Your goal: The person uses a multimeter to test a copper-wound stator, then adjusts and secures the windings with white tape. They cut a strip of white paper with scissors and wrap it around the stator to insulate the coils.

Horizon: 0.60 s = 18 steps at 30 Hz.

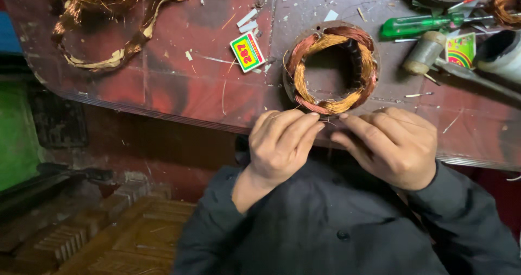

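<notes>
L hand (279, 144), R hand (393, 144) – pinch thin wire, ringed copper coil (331, 68)

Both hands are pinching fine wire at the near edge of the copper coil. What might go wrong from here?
1. The wire between the left hand and right hand looks very thin; a hard pull could snap it.
2. The coil sits close to the table edge, so a tug toward the body might drag it off.
3. A hammer and screwdriver lie just right of the coil; a sweeping right hand could knock them.
</notes>
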Tool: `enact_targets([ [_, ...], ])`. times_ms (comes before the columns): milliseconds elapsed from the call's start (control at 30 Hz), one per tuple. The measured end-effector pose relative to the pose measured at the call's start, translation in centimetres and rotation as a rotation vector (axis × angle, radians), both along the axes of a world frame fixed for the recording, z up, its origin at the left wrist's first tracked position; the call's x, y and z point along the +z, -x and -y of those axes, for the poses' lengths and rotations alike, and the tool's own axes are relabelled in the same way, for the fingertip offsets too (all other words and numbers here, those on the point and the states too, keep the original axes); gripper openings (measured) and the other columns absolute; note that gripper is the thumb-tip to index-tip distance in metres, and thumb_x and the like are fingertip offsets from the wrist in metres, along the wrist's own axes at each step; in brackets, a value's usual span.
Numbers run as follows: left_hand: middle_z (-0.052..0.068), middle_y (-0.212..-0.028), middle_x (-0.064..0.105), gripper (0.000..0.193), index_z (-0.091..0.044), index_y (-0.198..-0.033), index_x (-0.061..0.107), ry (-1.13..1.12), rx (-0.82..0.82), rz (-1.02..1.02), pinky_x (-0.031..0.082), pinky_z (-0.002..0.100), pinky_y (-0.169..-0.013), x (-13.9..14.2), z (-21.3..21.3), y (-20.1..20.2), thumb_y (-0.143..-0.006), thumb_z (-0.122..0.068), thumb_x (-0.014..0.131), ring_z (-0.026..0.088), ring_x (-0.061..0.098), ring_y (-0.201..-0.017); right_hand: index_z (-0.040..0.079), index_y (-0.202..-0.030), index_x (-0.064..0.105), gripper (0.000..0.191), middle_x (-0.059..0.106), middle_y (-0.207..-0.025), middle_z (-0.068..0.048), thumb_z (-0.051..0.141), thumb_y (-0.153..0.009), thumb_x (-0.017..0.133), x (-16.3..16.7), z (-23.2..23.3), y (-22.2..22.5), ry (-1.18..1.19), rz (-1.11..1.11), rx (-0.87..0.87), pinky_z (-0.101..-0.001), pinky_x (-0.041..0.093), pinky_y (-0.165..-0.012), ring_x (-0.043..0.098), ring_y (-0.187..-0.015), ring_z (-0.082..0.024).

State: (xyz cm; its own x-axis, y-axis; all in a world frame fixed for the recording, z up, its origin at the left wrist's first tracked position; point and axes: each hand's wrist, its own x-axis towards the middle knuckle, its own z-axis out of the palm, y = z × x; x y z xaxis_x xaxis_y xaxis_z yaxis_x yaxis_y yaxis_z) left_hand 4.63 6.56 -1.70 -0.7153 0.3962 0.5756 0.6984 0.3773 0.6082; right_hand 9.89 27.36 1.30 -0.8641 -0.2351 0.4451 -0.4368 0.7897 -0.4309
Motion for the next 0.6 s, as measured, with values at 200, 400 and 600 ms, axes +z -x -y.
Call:
enact_targets([
  [200, 0.004, -0.097, 0.065, 0.026, -0.007, -0.108, 0.072, -0.047, -0.031, 0.051, 0.053, 0.037, -0.075, 0.0, -0.1, 0.2, -0.087, 0.001, 0.084, 0.024, 0.065, -0.083, 0.002, -0.103, 0.072, 0.027, 0.067, -0.083, -0.008, 0.003, -0.082, 0.088, -0.5, 0.0, 0.2, 0.12, 0.028, 0.021, -0.0368, 0.048, -0.062, 0.063, -0.068, -0.025],
  [400, 0.004, -0.094, 0.064, 0.024, -0.006, -0.106, 0.071, -0.113, 0.007, 0.044, 0.053, 0.036, -0.071, -0.4, 0.2, 0.5, -0.087, 0.003, 0.083, 0.023, 0.065, -0.078, 0.001, -0.105, 0.073, 0.027, 0.07, -0.089, -0.01, 0.002, -0.082, 0.087, -1.0, 0.1, 0.4, 0.127, 0.009, 0.007, -0.0369, 0.051, -0.067, 0.066, -0.073, -0.026],
  [600, 0.005, -0.094, 0.065, 0.023, -0.006, -0.104, 0.071, -0.105, 0.032, -0.006, 0.055, 0.036, -0.069, -1.3, 0.6, 1.4, -0.087, 0.004, 0.083, 0.023, 0.066, -0.076, 0.0, -0.105, 0.073, 0.028, 0.069, -0.087, -0.011, 0.0, -0.081, 0.088, -1.2, 0.1, 0.6, 0.118, 0.007, 0.004, -0.0368, 0.052, -0.067, 0.067, -0.074, -0.026],
])
